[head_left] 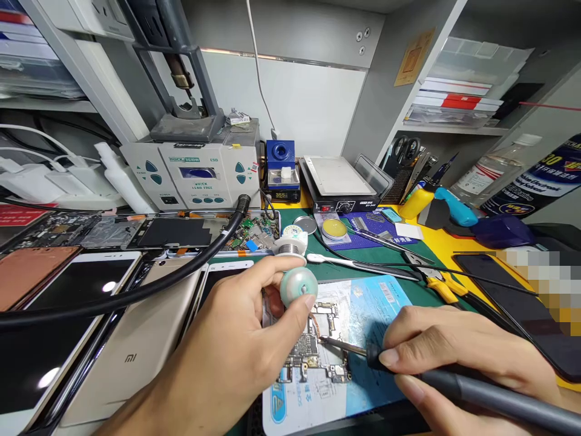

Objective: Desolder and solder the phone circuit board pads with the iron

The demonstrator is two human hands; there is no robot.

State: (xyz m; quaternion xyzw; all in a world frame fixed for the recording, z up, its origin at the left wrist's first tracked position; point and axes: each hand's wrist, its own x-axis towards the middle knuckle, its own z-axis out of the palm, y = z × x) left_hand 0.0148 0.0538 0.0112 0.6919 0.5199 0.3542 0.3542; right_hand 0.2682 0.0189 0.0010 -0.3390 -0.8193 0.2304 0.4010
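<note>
Left fingers (290,325) pinch a spool (295,283), right fingers (424,330) a soldering iron (494,390); the station (193,184) reads "QUICK", "LEAD FREE"

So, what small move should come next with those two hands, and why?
Probably drag the soldering iron and copper braid slightly together across the circuit board. The iron's tip is at the braid's lower end, over the board, and the left fingers hold the round spool the braid seems to come from, so both could move together.
</note>
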